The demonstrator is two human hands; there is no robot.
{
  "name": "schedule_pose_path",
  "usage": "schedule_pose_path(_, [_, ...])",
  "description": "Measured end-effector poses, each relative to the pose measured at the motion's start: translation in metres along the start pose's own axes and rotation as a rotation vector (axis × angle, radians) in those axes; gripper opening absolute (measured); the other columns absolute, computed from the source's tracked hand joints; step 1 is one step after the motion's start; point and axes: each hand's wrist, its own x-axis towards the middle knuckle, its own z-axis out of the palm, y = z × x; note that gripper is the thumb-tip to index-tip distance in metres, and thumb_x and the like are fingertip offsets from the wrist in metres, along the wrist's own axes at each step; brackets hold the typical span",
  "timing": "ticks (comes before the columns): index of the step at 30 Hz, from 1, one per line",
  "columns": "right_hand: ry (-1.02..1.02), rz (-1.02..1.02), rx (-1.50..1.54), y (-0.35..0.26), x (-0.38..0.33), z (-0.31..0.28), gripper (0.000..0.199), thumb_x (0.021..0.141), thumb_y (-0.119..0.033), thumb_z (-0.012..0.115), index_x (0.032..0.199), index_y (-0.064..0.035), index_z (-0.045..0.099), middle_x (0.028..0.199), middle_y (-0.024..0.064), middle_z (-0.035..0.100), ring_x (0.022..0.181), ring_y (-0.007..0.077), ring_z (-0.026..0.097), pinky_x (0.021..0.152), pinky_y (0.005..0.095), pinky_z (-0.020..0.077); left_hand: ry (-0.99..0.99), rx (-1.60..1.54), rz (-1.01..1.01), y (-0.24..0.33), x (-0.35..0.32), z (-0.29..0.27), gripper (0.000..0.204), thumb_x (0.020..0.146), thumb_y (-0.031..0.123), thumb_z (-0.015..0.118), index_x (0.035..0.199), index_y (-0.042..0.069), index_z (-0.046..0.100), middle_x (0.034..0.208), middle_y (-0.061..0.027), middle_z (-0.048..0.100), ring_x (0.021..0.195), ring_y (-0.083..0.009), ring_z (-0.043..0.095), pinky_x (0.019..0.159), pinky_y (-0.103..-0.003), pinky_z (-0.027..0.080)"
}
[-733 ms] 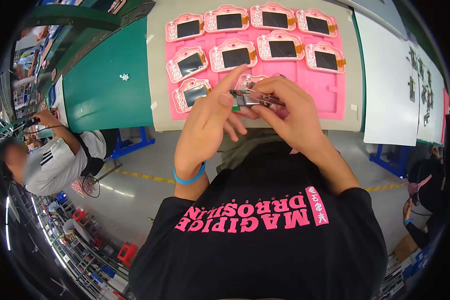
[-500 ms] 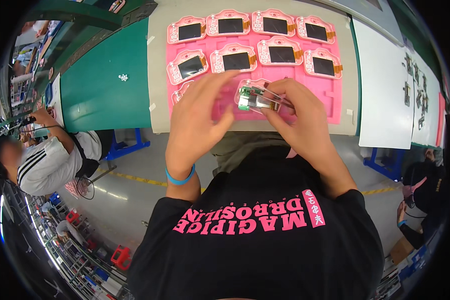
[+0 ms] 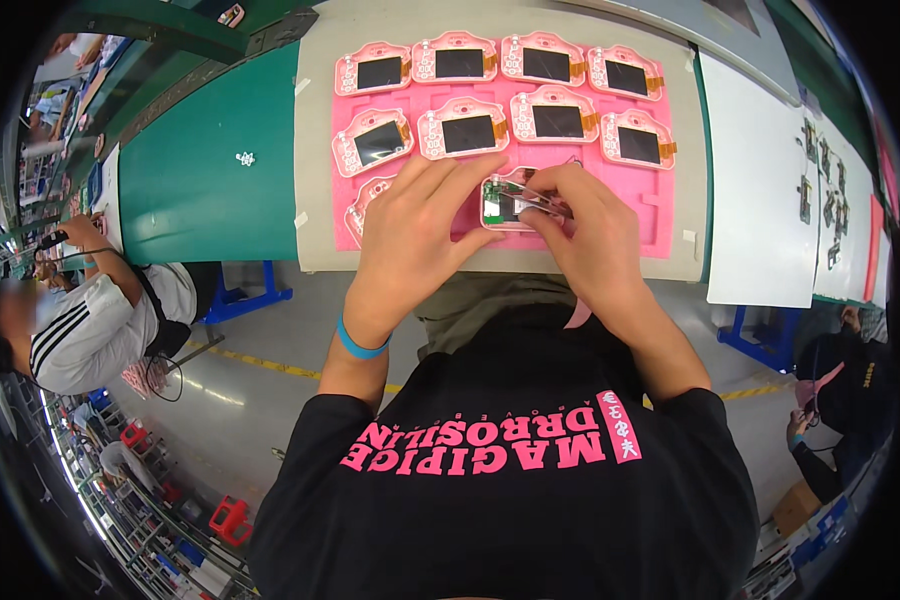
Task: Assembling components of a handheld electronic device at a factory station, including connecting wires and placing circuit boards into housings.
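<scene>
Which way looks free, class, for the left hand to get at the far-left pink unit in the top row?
Probably straight ahead: the left hand lies just below that pink unit, with only other units between.
</scene>
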Motion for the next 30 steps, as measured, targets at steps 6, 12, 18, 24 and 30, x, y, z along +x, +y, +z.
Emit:
schedule_pose_path(6, [0.122, 0.064, 0.312, 0.000, -0.003, -0.032, 0.030, 0.084, -0.004, 0.084, 0.109, -0.0038, 0.069, 0.099, 0.0036, 0.061, 0.075, 0.0160, 0.050, 0.068, 0.0257, 0.0435, -0.012, -0.132, -0.030, 0.005, -0.006, -0.031, 0.061, 0.072, 0.021, 0.096, 0.129, 0.008, 0.079, 0.110, -0.0054, 0.077, 0.092, -0.0204, 0.062, 0.087, -0.030, 0.050])
schedule_pose_path(12, [0.199, 0.332, 0.327, 0.027, -0.037, -0.068, 0.021, 0.087, -0.001, 0.079, 0.106, -0.0036, 0.069, 0.094, 0.0019, 0.061, 0.071, 0.0125, 0.048, 0.065, 0.0247, 0.0405, 0.028, -0.148, -0.310, -0.052, 0.069, -0.071, 0.054, 0.075, 0.021, 0.093, 0.125, 0.005, 0.080, 0.104, -0.0039, 0.076, 0.081, -0.0143, 0.055, 0.071, -0.028, 0.048])
schedule_pose_path(18, [0.361, 0.488, 0.185, 0.060, -0.054, -0.111, 0.011, 0.090, -0.004, 0.076, 0.099, -0.0049, 0.070, 0.086, 0.0003, 0.062, 0.068, 0.0115, 0.046, 0.063, 0.0250, 0.0402, 0.141, 0.134, -0.265, -0.171, 0.192, -0.063, 0.065, 0.088, 0.034, 0.083, 0.146, 0.007, 0.068, 0.132, -0.0174, 0.075, 0.114, -0.0304, 0.071, 0.090, -0.038, 0.058])
schedule_pose_path(24, [0.716, 0.680, -0.382, 0.162, -0.085, -0.222, 0.024, 0.097, -0.026, 0.076, 0.105, -0.0039, 0.075, 0.087, 0.0023, 0.069, 0.074, 0.0162, 0.055, 0.071, 0.0305, 0.0466, 0.093, -0.047, -0.144, -0.104, 0.107, -0.082, 0.055, 0.094, 0.016, 0.076, 0.147, 0.006, 0.066, 0.145, -0.0125, 0.069, 0.122, -0.0242, 0.066, 0.093, -0.031, 0.051])
schedule_pose_path(30, [0.672, 0.893, -0.511, 0.213, -0.076, -0.267, 0.028, 0.095, -0.029, 0.079, 0.108, -0.0043, 0.077, 0.081, 0.0022, 0.064, 0.071, 0.0175, 0.053, 0.070, 0.0295, 0.0455, 0.028, -0.158, -0.122, 0.003, -0.027, -0.072, 0.037, 0.083, 0.006, 0.076, 0.120, 0.002, 0.077, 0.112, -0.0083, 0.076, 0.094, -0.0210, 0.063, 0.080, -0.031, 0.050])
